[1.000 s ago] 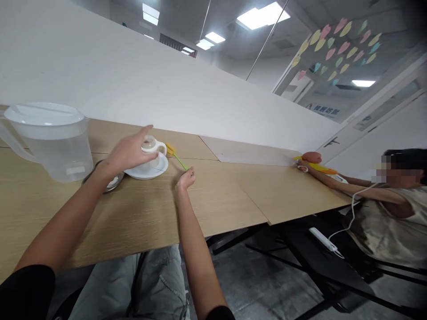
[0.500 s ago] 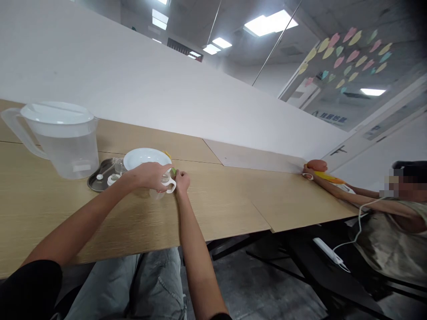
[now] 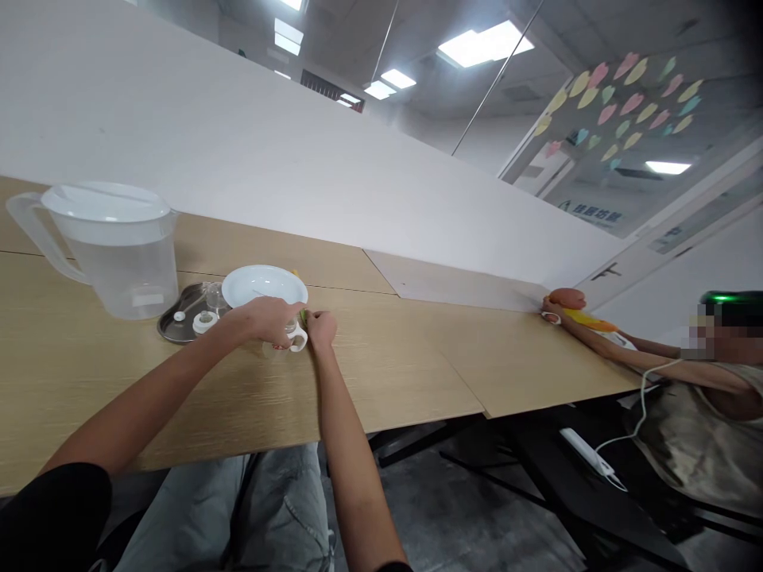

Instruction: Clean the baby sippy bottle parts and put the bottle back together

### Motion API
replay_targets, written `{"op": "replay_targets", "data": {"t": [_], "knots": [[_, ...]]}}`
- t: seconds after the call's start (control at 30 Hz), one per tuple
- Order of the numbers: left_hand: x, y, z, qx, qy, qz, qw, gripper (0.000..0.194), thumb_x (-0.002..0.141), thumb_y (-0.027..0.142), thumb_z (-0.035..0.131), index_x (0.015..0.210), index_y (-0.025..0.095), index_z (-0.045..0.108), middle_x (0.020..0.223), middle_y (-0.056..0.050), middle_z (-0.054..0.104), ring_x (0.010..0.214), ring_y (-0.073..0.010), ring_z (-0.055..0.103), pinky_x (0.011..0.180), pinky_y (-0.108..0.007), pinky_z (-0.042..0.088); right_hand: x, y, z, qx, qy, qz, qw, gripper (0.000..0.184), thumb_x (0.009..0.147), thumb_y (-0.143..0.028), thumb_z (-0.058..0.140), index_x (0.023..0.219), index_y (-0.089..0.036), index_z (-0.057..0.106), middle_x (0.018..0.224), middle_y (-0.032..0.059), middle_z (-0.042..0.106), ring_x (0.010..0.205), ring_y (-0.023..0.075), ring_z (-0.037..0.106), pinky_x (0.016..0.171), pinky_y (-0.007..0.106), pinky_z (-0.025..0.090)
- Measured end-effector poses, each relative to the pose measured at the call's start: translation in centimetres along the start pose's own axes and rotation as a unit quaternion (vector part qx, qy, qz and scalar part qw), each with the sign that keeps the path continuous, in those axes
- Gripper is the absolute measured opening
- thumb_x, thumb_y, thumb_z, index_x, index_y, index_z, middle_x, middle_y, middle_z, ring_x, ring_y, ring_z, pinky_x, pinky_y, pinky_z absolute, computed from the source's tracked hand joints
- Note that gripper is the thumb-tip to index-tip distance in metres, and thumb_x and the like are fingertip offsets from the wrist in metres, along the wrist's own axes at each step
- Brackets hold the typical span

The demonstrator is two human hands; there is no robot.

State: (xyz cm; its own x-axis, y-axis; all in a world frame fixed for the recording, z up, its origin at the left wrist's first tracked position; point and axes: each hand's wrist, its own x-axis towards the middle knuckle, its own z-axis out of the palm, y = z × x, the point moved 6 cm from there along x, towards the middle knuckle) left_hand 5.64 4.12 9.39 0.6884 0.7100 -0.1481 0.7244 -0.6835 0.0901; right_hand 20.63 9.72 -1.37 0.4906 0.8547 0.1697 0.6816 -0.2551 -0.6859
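Note:
My left hand is closed over a small clear cup with a white handle, held low on the wooden table. My right hand is closed right beside the cup, gripping the green handle of a small yellow-tipped brush whose head is mostly hidden behind the hands. Just behind them sits a white saucer. A metal tray with small white and clear parts lies to the left of the saucer.
A large clear plastic pitcher with a white lid stands at the far left. A white partition wall runs behind the table. At the right, another person's arm reaches to orange and yellow items on the table.
My left hand lifted the cup off the saucer and brought it down to the table in front. My right hand drew the brush in next to the cup.

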Motion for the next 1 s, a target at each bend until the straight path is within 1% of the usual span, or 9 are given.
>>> {"op": "replay_targets", "data": {"t": [0.17,0.37,0.57,0.7,0.8,0.87,0.93,1.0], "knots": [[-0.1,0.0,0.1,-0.001,-0.014,-0.002,1.000,0.075,0.072,0.036,0.064,0.141,0.016,0.044,0.114,-0.016,0.069,0.102,-0.0331,0.065,0.083,-0.039,0.048,0.0,0.0,0.0,-0.018,-0.002,-0.004,1.000,0.035,0.087,-0.030,0.062,0.056,-0.017,0.067,0.054,0.0042,0.060,0.049,0.0131,0.045,0.052,0.027,0.025],[0.0,-0.2,0.3,-0.007,-0.029,-0.009,1.000,0.076,0.073,0.037,0.064,0.143,0.017,0.043,0.116,-0.015,0.069,0.105,-0.0319,0.065,0.085,-0.038,0.048,0.1,0.0,0.1,-0.026,-0.003,-0.005,1.000,0.031,0.087,-0.030,0.062,0.060,-0.016,0.069,0.058,0.0072,0.063,0.053,0.0141,0.051,0.052,0.027,0.026],[0.3,-0.6,0.4,-0.012,-0.026,-0.013,1.000,0.078,0.073,0.041,0.065,0.144,0.018,0.043,0.113,-0.014,0.069,0.102,-0.0314,0.065,0.084,-0.037,0.048,0.0,-0.1,0.1,-0.024,-0.005,-0.009,1.000,0.030,0.087,-0.028,0.061,0.061,-0.016,0.070,0.059,0.0065,0.064,0.054,0.0133,0.052,0.053,0.026,0.028],[0.4,-0.9,0.4,0.009,-0.015,-0.023,1.000,0.079,0.073,0.042,0.065,0.145,0.020,0.043,0.127,-0.018,0.060,0.109,-0.0330,0.062,0.088,-0.039,0.048,0.0,-0.1,0.1,-0.022,-0.003,-0.011,1.000,0.028,0.086,-0.027,0.061,0.062,-0.016,0.070,0.061,0.0066,0.065,0.056,0.0146,0.054,0.054,0.026,0.030],[0.3,-0.7,0.4,0.023,-0.023,-0.044,0.999,0.076,0.075,0.041,0.063,0.145,0.020,0.043,0.130,-0.019,0.057,0.111,-0.0341,0.061,0.089,-0.041,0.048,0.1,-0.1,0.1,-0.019,-0.001,-0.010,1.000,0.025,0.086,-0.026,0.062,0.064,-0.016,0.070,0.064,0.0074,0.067,0.058,0.0156,0.056,0.054,0.026,0.030],[0.1,-0.6,0.1,0.030,-0.023,-0.058,0.998,0.076,0.076,0.044,0.063,0.145,0.019,0.043,0.131,-0.019,0.057,0.112,-0.0350,0.061,0.089,-0.042,0.048,0.1,-0.1,0.1,-0.016,0.001,-0.008,1.000,0.022,0.086,-0.025,0.063,0.067,-0.016,0.071,0.067,0.0079,0.069,0.060,0.0161,0.058,0.055,0.026,0.030],[-0.2,-0.7,-0.5,0.020,-0.019,-0.059,0.998,0.082,0.075,0.051,0.063,0.148,0.020,0.041,0.135,-0.018,0.057,0.116,-0.0349,0.059,0.092,-0.042,0.047,0.1,-0.1,0.1,-0.014,0.003,-0.006,1.000,0.021,0.085,-0.025,0.063,0.068,-0.017,0.071,0.068,0.0083,0.070,0.060,0.0164,0.058,0.055,0.026,0.030],[-0.6,-1.6,-1.4,-0.009,0.002,-0.053,0.999,0.091,0.073,0.061,0.062,0.151,0.022,0.036,0.141,-0.016,0.054,0.123,-0.0335,0.055,0.097,-0.039,0.045,0.1,-0.1,0.1,-0.012,0.006,-0.003,1.000,0.023,0.086,-0.026,0.063,0.067,-0.017,0.071,0.069,0.0090,0.070,0.061,0.0172,0.059,0.056,0.026,0.031]]}}
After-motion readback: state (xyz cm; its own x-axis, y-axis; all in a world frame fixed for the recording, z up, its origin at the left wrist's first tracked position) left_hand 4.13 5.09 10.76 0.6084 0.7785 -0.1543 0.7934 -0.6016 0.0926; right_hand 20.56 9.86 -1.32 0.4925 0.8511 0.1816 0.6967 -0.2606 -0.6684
